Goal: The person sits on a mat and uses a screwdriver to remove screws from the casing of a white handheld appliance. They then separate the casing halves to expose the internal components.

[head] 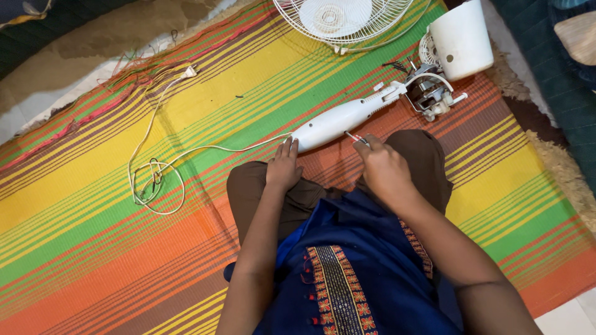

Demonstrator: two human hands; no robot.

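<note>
I sit cross-legged on a striped mat. A white fan neck housing (338, 121) lies on the mat just past my knees, with the bare fan motor (429, 93) at its far end. My left hand (284, 166) rests on my left knee, fingertips touching the housing's near end where a white cord (205, 149) comes out. My right hand (383, 167) is closed around a small red-and-silver tool (356, 138), its tip against the side of the housing.
A white wire fan guard (344, 22) lies at the top of the mat. Beside the motor stands a white plastic motor cover (462, 38). The cord coils at the left (155, 180) and runs to a plug (189, 71). Dark quilts border the mat.
</note>
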